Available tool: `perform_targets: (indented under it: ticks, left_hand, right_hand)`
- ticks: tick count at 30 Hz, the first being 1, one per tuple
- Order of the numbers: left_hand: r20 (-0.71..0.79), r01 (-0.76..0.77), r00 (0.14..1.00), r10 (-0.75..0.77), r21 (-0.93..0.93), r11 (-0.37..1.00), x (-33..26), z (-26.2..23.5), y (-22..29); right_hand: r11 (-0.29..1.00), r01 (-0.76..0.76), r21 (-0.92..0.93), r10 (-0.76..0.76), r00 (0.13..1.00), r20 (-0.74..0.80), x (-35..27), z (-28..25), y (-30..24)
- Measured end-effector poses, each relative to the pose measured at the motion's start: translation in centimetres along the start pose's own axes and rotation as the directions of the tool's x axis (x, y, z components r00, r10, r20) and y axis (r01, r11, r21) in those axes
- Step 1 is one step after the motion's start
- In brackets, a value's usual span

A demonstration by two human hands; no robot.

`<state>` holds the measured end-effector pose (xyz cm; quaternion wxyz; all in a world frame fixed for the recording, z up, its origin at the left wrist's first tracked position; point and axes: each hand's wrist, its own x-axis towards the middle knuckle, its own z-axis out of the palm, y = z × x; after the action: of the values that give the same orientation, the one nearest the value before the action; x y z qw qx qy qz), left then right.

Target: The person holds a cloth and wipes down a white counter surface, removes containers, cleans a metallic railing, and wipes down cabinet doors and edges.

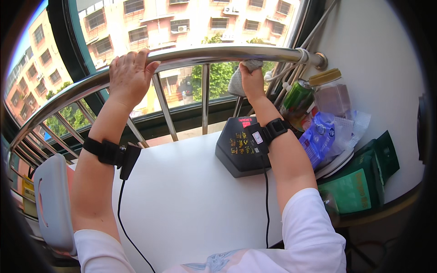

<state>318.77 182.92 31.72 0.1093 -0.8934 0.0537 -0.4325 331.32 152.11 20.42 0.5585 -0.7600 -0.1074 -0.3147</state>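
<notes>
1. The white table top [191, 200] fills the middle of the view, running from the person's chest out to the window; both forearms reach across it.
2. The curved steel railing [191, 55] sweeps from the lower left up and across to a wall fitting at the upper right; thin upright bars drop from it in front of the glass.
3. A pale grey chair back [53, 202] stands at the left edge, beside the left forearm.
4. A dark, angular box with coloured print [237, 148] sits on the table near the railing, partly behind the right wrist.
5. Green packages [359, 184] lean against the right wall; above them lie a blue packet [318, 139], a green bottle [297, 98] and a jar with a tan lid [331, 91].
6. The left hand [129, 77] is clenched over the top of the railing, fingers curled across the bar; a black strap circles the wrist.
7. The right hand [252, 79] grasps a grey cloth [236, 82] and presses it up against the underside of the railing, near the right end; the cloth hangs just left of the hand.
</notes>
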Motion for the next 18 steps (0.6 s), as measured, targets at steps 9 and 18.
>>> perform_targets:
  ticks: [9, 18]
  left_hand:
    - [-0.048, -0.018, 0.999, 0.017, -0.022, 1.000, 0.1, 0.9, 0.6]
    - [-0.113, -0.010, 0.994, 0.008, -0.012, 1.000, 0.1, 1.2, 0.5]
  right_hand:
    - [0.865, -0.131, -0.485, 0.381, 0.800, 0.463, -3.7, -2.8, 9.2]
    - [0.973, 0.070, -0.221, -0.085, 0.995, -0.060, 0.1, -4.5, -5.1]
